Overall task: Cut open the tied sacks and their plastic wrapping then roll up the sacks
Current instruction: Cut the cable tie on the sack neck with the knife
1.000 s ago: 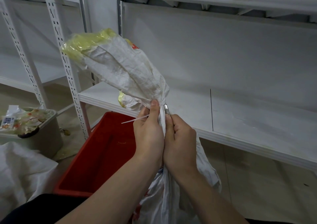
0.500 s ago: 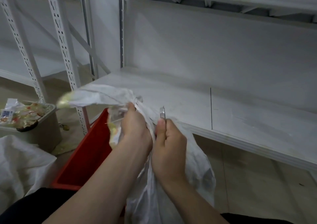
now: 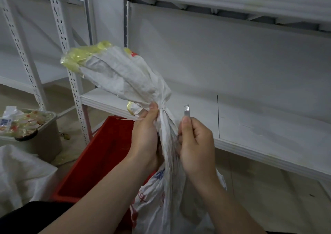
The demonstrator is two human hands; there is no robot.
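Observation:
A white woven sack (image 3: 125,76) with red and blue print stands gathered at its neck, where a thin white tie (image 3: 162,107) cinches it. Yellow plastic wrapping (image 3: 80,58) sticks out of the sack's flared top. My left hand (image 3: 145,137) grips the neck just below the tie, thumb up against the knot. My right hand (image 3: 195,144) holds a small knife (image 3: 186,111), blade pointing up, a short way right of the tie and not touching it. The sack's lower part hangs between my forearms.
A red plastic crate (image 3: 100,155) sits on the floor behind my left arm. A grey bin (image 3: 44,135) full of plastic scraps stands at left, with white sacking (image 3: 19,176) in front of it. White metal shelving (image 3: 268,131) runs across the right and back.
The sack's top, bent down to the left half a second ago, stands upright again. My right hand has drawn the knife away from the tie to the right.

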